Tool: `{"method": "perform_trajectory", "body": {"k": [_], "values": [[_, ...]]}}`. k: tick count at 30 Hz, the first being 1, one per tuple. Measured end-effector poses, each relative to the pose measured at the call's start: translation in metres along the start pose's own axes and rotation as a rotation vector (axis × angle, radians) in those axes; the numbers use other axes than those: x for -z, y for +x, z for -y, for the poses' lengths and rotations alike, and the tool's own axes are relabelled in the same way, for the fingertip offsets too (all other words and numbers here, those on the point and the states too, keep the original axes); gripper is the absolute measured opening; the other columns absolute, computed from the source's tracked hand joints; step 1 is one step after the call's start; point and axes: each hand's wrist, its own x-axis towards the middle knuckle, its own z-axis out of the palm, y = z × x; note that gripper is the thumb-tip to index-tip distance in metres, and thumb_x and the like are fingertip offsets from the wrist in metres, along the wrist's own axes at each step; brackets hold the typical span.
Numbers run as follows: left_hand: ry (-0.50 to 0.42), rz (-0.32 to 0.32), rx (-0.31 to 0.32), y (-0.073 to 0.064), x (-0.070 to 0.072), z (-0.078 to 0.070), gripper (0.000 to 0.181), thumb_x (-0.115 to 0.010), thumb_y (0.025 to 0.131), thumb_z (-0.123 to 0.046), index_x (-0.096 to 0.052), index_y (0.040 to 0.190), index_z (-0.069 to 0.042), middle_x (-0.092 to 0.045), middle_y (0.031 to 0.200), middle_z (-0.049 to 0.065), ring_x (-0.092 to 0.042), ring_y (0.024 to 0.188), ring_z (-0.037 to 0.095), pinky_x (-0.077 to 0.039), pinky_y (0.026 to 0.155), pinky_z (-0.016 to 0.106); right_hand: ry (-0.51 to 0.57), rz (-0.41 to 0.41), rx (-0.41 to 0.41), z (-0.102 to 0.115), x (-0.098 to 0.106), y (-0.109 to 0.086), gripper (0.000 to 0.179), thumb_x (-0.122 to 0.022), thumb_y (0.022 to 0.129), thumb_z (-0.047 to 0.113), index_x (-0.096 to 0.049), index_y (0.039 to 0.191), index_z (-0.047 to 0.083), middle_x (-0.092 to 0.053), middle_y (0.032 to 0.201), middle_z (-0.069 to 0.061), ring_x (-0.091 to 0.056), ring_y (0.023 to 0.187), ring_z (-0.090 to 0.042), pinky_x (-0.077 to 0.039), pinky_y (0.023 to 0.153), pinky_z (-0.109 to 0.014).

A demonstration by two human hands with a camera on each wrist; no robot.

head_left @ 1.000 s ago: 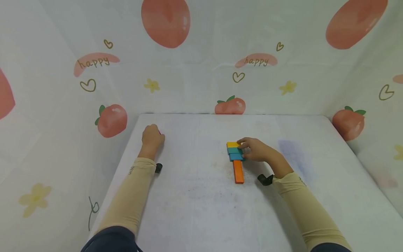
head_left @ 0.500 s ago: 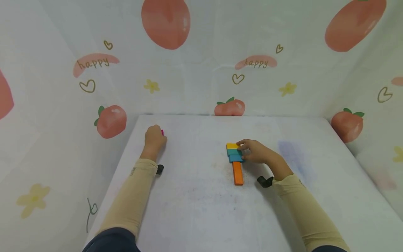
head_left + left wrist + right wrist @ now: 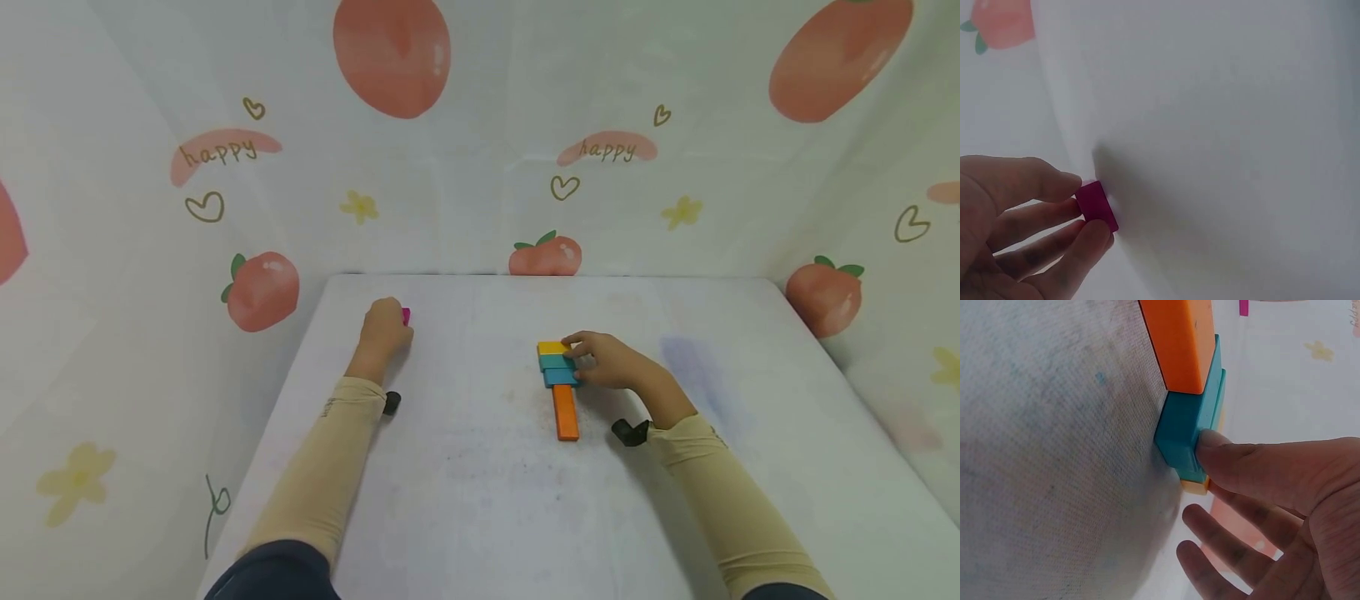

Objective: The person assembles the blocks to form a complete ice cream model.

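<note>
My left hand (image 3: pixel 384 327), over the far left of the table, pinches a small magenta block (image 3: pixel 1096 206) between thumb and fingertips; its end also shows at the top of the right wrist view. To the right, a row of blocks lies on the table: a yellow block (image 3: pixel 551 347) at the far end, two teal-blue blocks (image 3: pixel 557 362) in the middle, and an orange block (image 3: pixel 566 413) pointing toward me. My right hand (image 3: pixel 609 360) rests at the row's right side. Its thumb (image 3: pixel 1213 440) touches the nearer teal-blue block, the index finger reaches the yellow one, and the other fingers are spread.
The white table (image 3: pixel 465 500) is backed by a pale cloth (image 3: pixel 465 183) printed with peaches, hearts and flowers. A black wrist camera (image 3: pixel 632 432) sits at the right cuff, another black camera (image 3: pixel 392 402) at the left.
My left hand has moved right with the magenta block, which now shows more beside the fingers. The right hand and the row of blocks stay in place.
</note>
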Motion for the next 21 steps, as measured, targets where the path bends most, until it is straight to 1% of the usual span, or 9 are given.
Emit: {"method": "perform_trajectory", "body": {"k": [4,7,11,13,17,21], "values": [[-0.013,0.023,-0.027,0.003,-0.005,-0.005,0.003,-0.061,0.088,0.003,-0.058,0.087,0.003,-0.056,0.086,0.017,-0.050,0.081,0.028,-0.051,0.077,0.042,-0.012,-0.004,0.004,0.000,0.000,0.000,0.040,-0.071,0.098,0.009,-0.070,0.136,-0.003,-0.053,0.157,-0.019,-0.046,0.147,-0.044,-0.038,0.121,-0.062],[-0.022,0.033,-0.045,0.004,-0.009,-0.011,0.004,-0.061,0.088,0.004,-0.058,0.085,0.002,-0.058,0.087,0.017,-0.052,0.080,0.028,-0.051,0.076,0.042,-0.014,-0.005,0.003,0.000,-0.001,0.000,0.039,-0.071,0.098,0.009,-0.070,0.136,-0.003,-0.053,0.158,-0.019,-0.046,0.147,-0.044,-0.038,0.121,-0.062],[-0.020,0.058,-0.059,0.007,-0.016,-0.020,0.003,-0.061,0.089,0.004,-0.060,0.091,0.003,-0.063,0.093,0.018,-0.056,0.084,0.029,-0.055,0.081,0.043,-0.015,-0.008,0.008,0.000,-0.001,-0.001,0.039,-0.071,0.098,0.008,-0.070,0.135,-0.003,-0.053,0.158,-0.019,-0.046,0.147,-0.045,-0.038,0.121,-0.063],[-0.011,0.078,-0.076,0.008,-0.019,-0.025,0.005,-0.062,0.090,0.005,-0.062,0.096,0.004,-0.064,0.097,0.019,-0.057,0.087,0.029,-0.056,0.085,0.044,-0.012,-0.009,0.008,0.000,-0.001,-0.001,0.040,-0.071,0.098,0.008,-0.070,0.136,-0.003,-0.053,0.158,-0.019,-0.046,0.147,-0.044,-0.038,0.121,-0.063],[0.019,0.127,-0.161,0.010,-0.023,-0.036,0.008,-0.063,0.091,0.006,-0.067,0.097,0.008,-0.067,0.101,0.021,-0.057,0.091,0.029,-0.055,0.091,0.046,-0.004,-0.004,-0.003,0.000,-0.001,-0.001,0.040,-0.071,0.099,0.009,-0.069,0.137,-0.003,-0.052,0.159,-0.019,-0.045,0.148,-0.044,-0.037,0.122,-0.062],[0.017,0.159,-0.240,0.013,-0.030,-0.047,0.008,-0.064,0.091,0.006,-0.071,0.094,0.009,-0.068,0.101,0.021,-0.057,0.091,0.027,-0.054,0.093,0.046,0.007,0.005,-0.012,0.002,-0.001,-0.002,0.041,-0.070,0.100,0.008,-0.067,0.138,-0.004,-0.051,0.160,-0.019,-0.044,0.149,-0.045,-0.037,0.122,-0.063]]}}
